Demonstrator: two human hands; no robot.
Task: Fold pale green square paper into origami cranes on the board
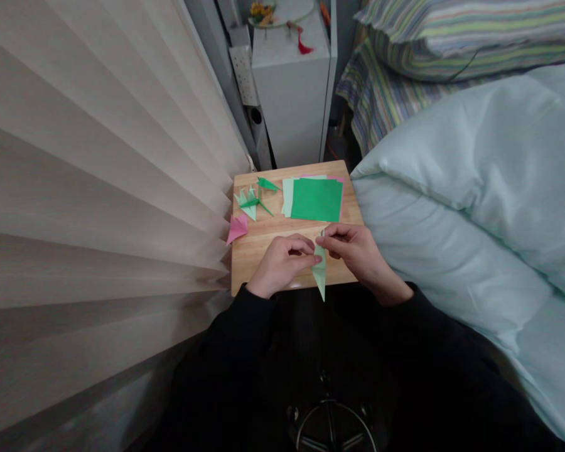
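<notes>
Between my two hands is a pale green folded paper [320, 276], narrow and pointed at its lower end, held over the front edge of the small wooden table [263, 251]. My left hand [287, 258] pinches its left side near the middle. At its upper end, the thumb and fingers of my right hand [346, 243] are closed on the paper. Part of the upper fold is hidden by my fingers. Beyond my hands lies a stack of paper sheets [316, 199], dark green on top, with pale green and pink edges showing beneath.
Folded paper cranes in green [267, 184] and pale green, plus a pink folded paper [238, 228], lie at the table's left. A pleated curtain [169, 188] borders that side. The bed's pale blue quilt [428, 188] is at the right. A white cabinet [292, 94] stands behind.
</notes>
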